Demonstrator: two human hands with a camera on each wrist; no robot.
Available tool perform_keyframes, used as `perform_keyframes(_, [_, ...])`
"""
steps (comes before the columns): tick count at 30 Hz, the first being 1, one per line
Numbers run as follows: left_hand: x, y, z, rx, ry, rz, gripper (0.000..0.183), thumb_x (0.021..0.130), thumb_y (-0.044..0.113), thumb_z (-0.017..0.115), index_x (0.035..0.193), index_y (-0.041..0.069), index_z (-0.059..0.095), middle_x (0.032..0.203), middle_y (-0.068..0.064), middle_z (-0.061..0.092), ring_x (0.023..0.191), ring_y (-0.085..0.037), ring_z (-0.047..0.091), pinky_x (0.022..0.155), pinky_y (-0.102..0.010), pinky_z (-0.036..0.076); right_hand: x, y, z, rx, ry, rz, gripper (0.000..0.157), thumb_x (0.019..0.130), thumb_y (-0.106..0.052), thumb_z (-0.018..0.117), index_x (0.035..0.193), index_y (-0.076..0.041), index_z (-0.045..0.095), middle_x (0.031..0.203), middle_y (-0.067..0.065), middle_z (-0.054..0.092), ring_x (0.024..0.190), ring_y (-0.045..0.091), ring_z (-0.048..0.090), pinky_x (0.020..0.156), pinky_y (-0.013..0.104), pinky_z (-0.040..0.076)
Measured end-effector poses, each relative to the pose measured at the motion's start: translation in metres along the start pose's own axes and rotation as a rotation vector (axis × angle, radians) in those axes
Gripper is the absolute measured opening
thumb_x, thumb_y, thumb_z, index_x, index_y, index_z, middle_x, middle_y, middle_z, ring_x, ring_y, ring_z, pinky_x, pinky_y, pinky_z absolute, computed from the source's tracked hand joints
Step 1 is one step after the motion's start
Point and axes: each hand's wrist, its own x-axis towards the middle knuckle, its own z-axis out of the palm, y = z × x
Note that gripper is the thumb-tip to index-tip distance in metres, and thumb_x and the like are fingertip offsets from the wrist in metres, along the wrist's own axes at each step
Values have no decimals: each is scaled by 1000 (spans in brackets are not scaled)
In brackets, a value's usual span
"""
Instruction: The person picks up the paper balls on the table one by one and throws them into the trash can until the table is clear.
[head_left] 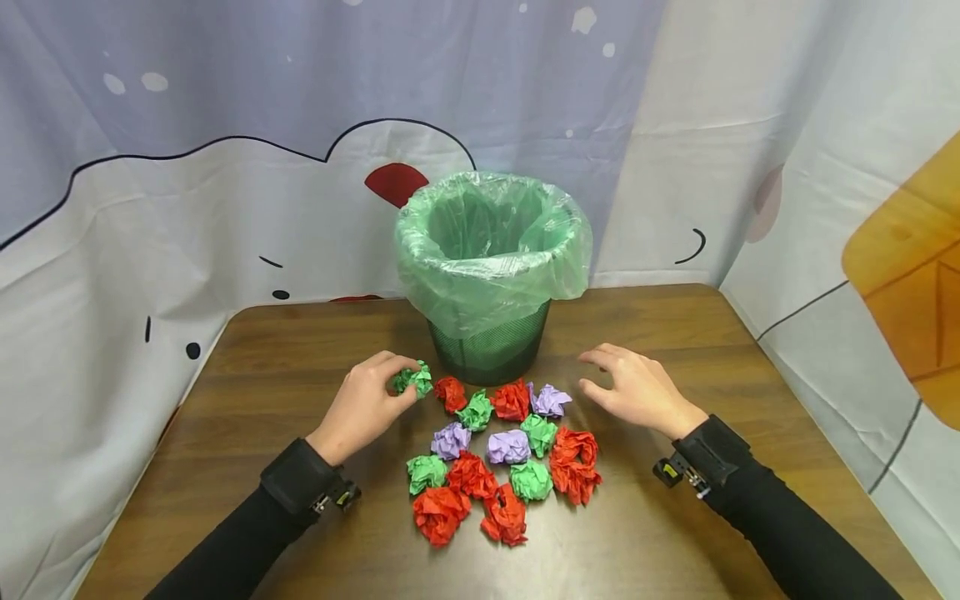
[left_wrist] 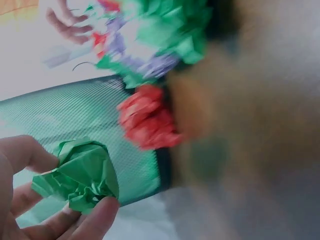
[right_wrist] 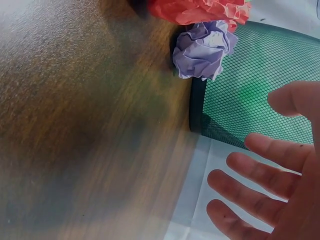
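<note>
Between thumb and fingers, my left hand pinches a green crumpled paper ball, left of the paper pile and near the bin's base. In the head view that green ball shows just past the fingertips. My right hand is to the right of the pile with its fingers spread and nothing in its grasp. Nearest to it lies a purple paper ball. A red paper ball sits beside the bin, close to the left hand.
At the back of the wooden table stands a mesh bin with a green plastic liner folded over its rim. Several red, green and purple paper balls, such as a red one, lie bunched before it. A patterned curtain hangs behind.
</note>
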Motion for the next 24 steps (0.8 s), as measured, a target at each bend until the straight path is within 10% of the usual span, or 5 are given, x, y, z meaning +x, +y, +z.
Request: perform_keyframes(24, [100, 55, -124, -70, 491, 161, 24, 92, 11, 62, 113, 6, 73, 107, -10, 69, 85, -24, 71, 81, -40, 59, -4, -5, -1, 4, -23, -16, 38, 90, -36, 69, 122, -14, 70, 119, 3, 70, 94, 23, 70, 73, 45, 56])
